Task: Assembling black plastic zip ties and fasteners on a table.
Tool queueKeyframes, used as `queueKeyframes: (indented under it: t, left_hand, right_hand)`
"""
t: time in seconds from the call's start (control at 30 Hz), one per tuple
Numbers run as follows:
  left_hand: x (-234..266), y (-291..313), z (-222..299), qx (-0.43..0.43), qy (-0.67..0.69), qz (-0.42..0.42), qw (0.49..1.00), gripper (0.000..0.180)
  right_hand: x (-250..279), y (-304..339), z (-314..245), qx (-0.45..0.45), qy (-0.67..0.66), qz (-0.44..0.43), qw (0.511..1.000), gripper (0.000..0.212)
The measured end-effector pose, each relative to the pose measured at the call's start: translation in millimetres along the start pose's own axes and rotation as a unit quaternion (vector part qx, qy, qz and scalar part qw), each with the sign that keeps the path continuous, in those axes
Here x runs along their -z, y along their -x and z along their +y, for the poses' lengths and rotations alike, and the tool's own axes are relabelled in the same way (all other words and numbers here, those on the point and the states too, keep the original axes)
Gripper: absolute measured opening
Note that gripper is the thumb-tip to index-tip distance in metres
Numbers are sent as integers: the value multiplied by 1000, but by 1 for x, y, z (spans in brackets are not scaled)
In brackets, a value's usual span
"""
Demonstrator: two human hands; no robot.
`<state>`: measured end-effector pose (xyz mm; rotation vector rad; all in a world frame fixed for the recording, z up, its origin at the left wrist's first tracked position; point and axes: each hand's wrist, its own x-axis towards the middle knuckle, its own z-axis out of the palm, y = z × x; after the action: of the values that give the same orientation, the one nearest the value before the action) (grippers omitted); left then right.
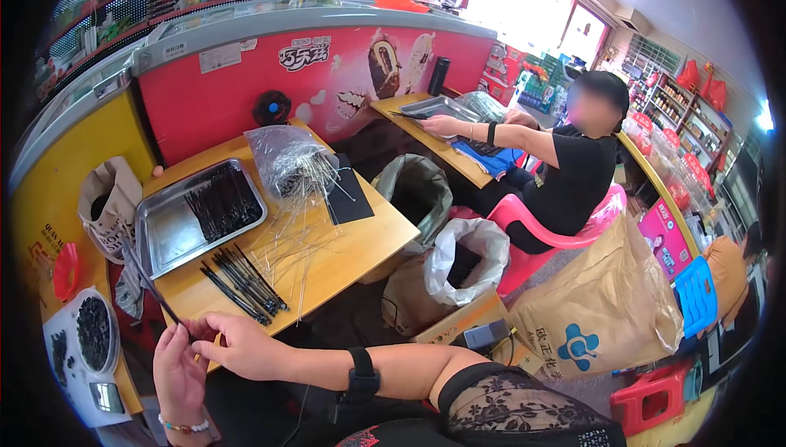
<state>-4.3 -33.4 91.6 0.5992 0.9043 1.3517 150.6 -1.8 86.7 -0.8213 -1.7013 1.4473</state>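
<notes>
A long, thin black strip [155,291] slants up and left from my fingers, over the table's near left corner. My left hand [178,373] is closed around its lower end. Beside it, my right hand [237,347] pinches the same end, fingertips close to the left ones. Several similar black strips [246,283] lie in loose bundles on the wooden table [360,255]. Behind them a metal tray [164,234] holds a pile of thin black pieces [221,201]. Thin silvery wires [307,177] spill from a clear plastic bag [274,148] next to the tray.
A bowl of small black pieces [97,332] stands at the left. A cloth bag [110,201] sits beside the tray. Open sacks [467,242], a cardboard box [471,324] and a large brown bag [598,300] crowd the right. Another person [565,169] works at a second table.
</notes>
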Motion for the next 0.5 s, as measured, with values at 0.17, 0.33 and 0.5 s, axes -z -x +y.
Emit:
queueKeyframes:
  t: [0.17,0.33,0.5]
  left_hand:
    - [1,-31,0,38,0,-68,997,14]
    - [1,-62,4,114,65,-89,987,30]
    - [52,-60,10,94,147,23,984,32]
  right_hand:
    - [-4,-26,31,53,-60,21,997,31]
    - [36,-38,31,-50,-55,89,993,24]
    - [93,-61,53,-146,-29,122,981,17]
